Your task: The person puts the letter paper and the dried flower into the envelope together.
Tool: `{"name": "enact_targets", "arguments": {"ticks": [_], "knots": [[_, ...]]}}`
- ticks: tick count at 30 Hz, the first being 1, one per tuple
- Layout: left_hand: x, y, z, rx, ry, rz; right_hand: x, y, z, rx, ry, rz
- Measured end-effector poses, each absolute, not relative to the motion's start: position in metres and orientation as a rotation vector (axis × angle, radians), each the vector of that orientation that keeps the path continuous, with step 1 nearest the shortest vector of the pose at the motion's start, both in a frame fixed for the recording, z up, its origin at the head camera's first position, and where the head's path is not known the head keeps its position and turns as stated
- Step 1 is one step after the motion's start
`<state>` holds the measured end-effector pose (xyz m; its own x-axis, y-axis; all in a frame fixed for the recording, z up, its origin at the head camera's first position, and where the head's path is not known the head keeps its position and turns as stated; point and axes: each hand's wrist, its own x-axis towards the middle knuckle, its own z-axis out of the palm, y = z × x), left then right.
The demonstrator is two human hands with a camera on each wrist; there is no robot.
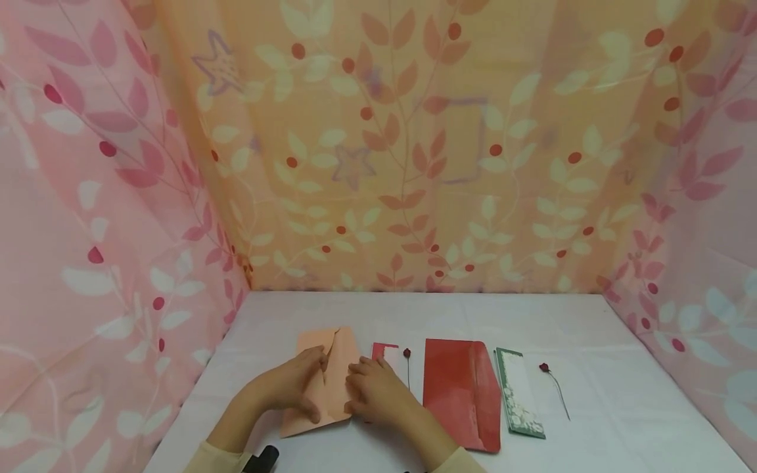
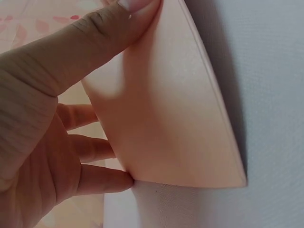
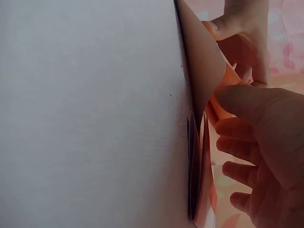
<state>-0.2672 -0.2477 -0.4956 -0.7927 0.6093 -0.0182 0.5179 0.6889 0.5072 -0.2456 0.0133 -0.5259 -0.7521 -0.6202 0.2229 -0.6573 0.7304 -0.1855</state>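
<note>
Peach envelope (image 1: 338, 381) is probably light, crease-prone paper, so go for the edges imo, left hand (image 1: 292, 383) and right hand (image 1: 381, 395) fingers both gripping it.

The right hand (image 1: 378, 393) hides part of the small red and white card (image 1: 386, 346), the head view's bottom edge cuts off a black thing (image 1: 262, 459), and the peach envelope (image 2: 175, 118) runs out the left wrist view's top.

1. Head view was evenly lit but kinda soft, faint sheen on the red envelope (image 1: 452, 391).
2. Left wrist: shadow hugged the peach envelope (image 2: 175, 114), curtain (image 2: 28, 28) was blurry.
3. Right wrist looked dullish, pretty soft too.
</note>
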Motion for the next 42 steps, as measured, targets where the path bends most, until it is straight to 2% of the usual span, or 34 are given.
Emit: {"name": "enact_targets", "arguments": {"ticks": [10, 16, 32, 42], "knots": [[-0.268, -0.248, -0.498, 0.918, 2.718, 0.724, -0.225, 0.034, -0.518, 0.826, -2.707, 0.488], [-0.27, -0.249, -0.501, 0.932, 2.696, 0.759, -0.218, 0.049, -0.51, 0.574, -2.772, 0.622], [-0.269, -0.248, -0.497, 0.9, 2.705, 0.733, -0.224, 0.054, -0.515, 0.134, -2.943, 0.762], [-0.27, -0.25, -0.499, 0.915, 2.708, 0.73, -0.229, 0.049, -0.526, -0.003, -3.06, 0.698]]}}
